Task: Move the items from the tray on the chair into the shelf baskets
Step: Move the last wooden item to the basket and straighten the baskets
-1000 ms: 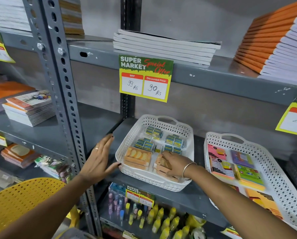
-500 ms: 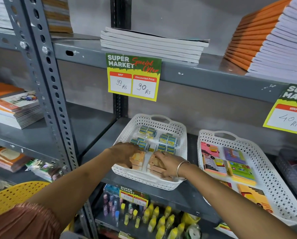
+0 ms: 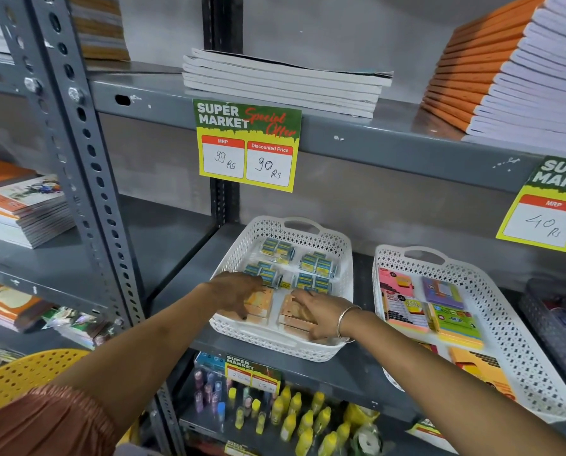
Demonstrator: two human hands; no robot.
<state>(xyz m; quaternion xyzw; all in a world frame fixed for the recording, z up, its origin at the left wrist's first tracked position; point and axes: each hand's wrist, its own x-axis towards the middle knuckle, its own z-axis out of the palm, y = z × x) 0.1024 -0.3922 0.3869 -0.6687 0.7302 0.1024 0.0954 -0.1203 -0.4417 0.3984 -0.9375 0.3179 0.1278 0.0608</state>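
Note:
A white lattice basket (image 3: 339, 255) stands on the grey middle shelf. Its back half holds several blue-and-yellow packs (image 3: 317, 264). Two orange packs lie at its front. My left hand (image 3: 238, 292) rests fingers-down on the left orange pack (image 3: 263, 306). My right hand (image 3: 321, 314), with a bangle at the wrist, lies flat over the right orange pack (image 3: 289, 319). Both hands are inside the basket. Neither pack is lifted. The yellow perforated chair (image 3: 21, 373) shows at the lower left; its tray is out of view.
A second white basket (image 3: 505, 291) with colourful sticky-note packs stands to the right, a dark basket (image 3: 554, 327) beyond it. Price tags hang from the shelf above, which carries stacked notebooks. A grey upright post (image 3: 87, 179) rises on the left. Yellow bottles fill the shelf below.
My left hand moved from the basket's outer left wall into the basket and onto the left orange pack. My right hand stayed on the right pack.

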